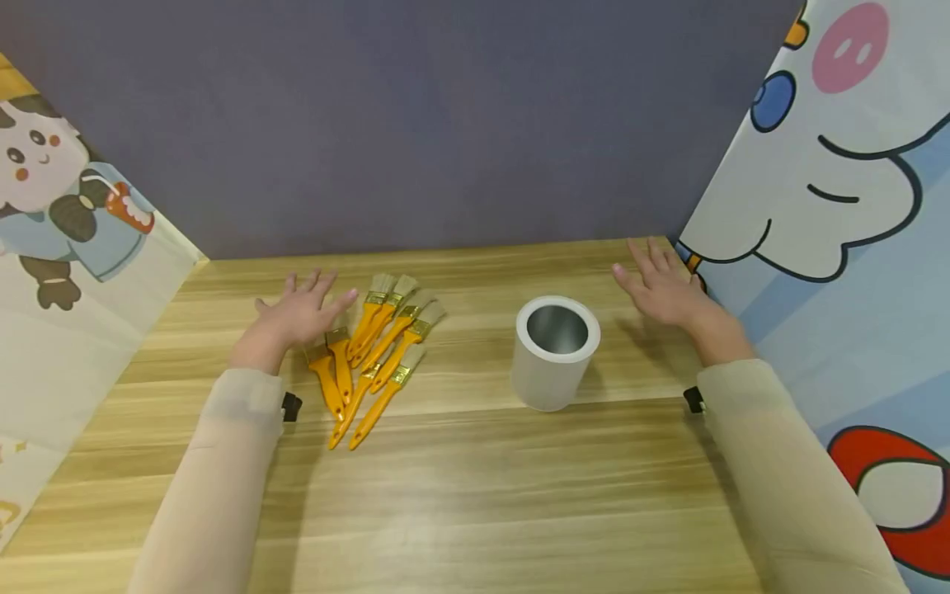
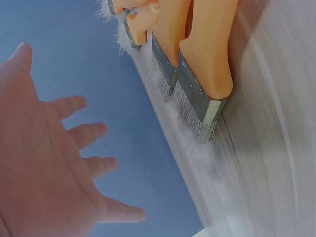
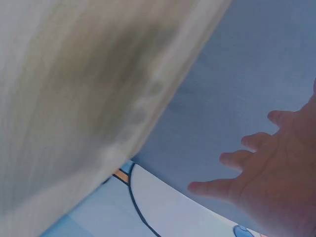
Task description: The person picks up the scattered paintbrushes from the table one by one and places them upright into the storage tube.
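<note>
My left hand [image 1: 300, 313] is held above the table with its fingers spread, holding nothing. Just right of it and partly beneath it lie several paintbrushes [image 1: 386, 406] with orange handles, metal bands and pale bristles. The left wrist view shows two brushes [image 2: 205, 49] close up, apart from the palm [image 2: 49, 163]. My right hand [image 1: 664, 289] hovers over the table's far right corner, fingers spread and nothing in them. Between the hands, nearer the right one, stands a white cylindrical container [image 1: 547, 375], upright, its grey inside visible. In the right wrist view the hand [image 3: 281, 168] touches nothing.
The wood-grain table [image 1: 490, 511] ends at a dark grey back panel [image 1: 445, 124]. Side panels with cartoon prints stand at the left [image 1: 89, 330] and the right [image 1: 801, 330], the right one close to my right hand.
</note>
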A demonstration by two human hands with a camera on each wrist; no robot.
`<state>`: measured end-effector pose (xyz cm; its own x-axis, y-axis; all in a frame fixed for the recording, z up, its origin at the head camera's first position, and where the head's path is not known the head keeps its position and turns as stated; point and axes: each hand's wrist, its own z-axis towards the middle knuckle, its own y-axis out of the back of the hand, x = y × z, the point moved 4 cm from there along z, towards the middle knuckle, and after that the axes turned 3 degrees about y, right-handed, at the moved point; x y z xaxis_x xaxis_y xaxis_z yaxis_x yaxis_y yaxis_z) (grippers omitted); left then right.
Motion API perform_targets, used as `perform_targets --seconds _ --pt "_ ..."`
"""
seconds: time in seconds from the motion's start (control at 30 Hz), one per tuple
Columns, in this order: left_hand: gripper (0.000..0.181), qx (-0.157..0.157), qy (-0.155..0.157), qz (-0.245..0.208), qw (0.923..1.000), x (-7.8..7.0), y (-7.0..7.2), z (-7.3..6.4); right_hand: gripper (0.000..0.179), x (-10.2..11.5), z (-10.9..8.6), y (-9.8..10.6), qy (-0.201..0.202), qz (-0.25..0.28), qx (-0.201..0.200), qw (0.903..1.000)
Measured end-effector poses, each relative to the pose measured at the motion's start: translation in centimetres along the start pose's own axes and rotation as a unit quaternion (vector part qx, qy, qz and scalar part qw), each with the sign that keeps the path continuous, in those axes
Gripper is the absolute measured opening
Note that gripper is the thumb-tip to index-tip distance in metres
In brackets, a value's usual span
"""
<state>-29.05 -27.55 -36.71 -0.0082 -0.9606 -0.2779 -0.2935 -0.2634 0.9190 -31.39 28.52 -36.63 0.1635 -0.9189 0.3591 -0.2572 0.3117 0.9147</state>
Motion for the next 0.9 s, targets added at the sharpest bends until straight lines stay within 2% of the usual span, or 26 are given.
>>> perform_targets --seconds 0.1,0.23,0.43,0.57,0.77,0.9 --pt "0.097 0.002 -0.005 -0.007 1.0000 -0.1 -0.1 -0.3 0.083 0.4 -0.8 0.2 0.016 0.015 -0.003 0.9998" --pt "0.097 0.007 -0.014 -0.025 0.9996 -0.3 -0.1 -0.6 0.078 1.5 -2.2 0.7 0.057 0.056 -0.014 0.9967" --pt "0.092 0.011 -0.055 -0.040 0.9976 -1.1 -0.1 -1.1 0.076 5.0 -5.0 1.0 0.138 0.107 -0.045 0.9836" --pt "0.088 0.006 -0.074 -0.055 0.9957 -1.8 -0.1 -2.2 0.075 7.2 -6.9 0.3 0.180 0.121 -0.063 0.9742" --pt "0.084 0.003 -0.082 -0.039 0.9959 -2.9 -0.9 -4.0 0.080 9.0 -8.2 -1.2 0.192 0.164 -0.062 0.9657" --pt "0.078 0.002 -0.095 -0.029 0.9951 -3.7 -1.8 -4.7 0.086 9.6 -7.9 -2.4 0.190 0.165 -0.046 0.9667"
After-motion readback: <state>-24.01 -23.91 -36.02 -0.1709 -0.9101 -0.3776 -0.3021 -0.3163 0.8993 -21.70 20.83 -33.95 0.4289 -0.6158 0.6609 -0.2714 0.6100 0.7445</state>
